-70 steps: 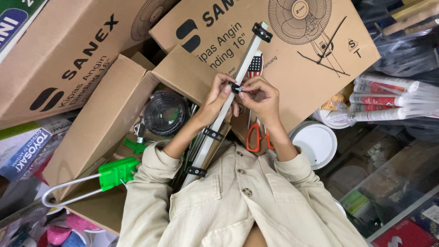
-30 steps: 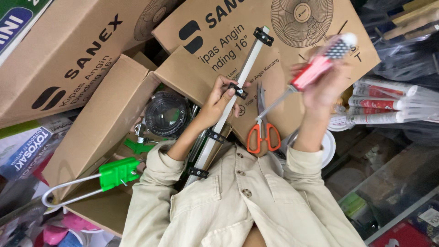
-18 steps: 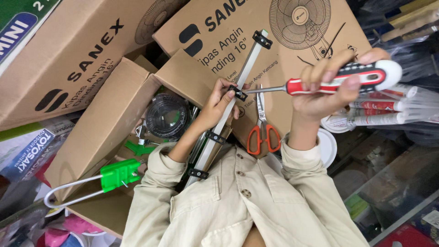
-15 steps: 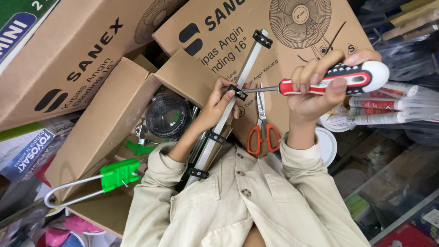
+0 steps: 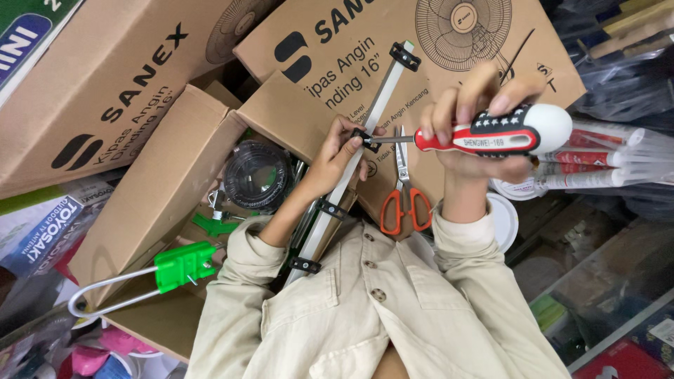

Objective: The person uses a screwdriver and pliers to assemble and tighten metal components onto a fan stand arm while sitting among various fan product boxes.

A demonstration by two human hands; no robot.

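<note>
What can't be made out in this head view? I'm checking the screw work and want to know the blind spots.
- Screw and screwdriver tip: too small, hidden by the left hand fingers at the black clip.
- Lower end of the white strip: covered by the beige sleeve.
- Inside the open box: dark, only a black round part shows.
- Right palm: right hand wraps the handle.

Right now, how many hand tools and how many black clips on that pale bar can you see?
Screwdrivers: 1, red and white, in the right hand
Scissors: 1, orange-handled
Black clips on the pale bar: 4, at by the left hand
Total: 6
</note>
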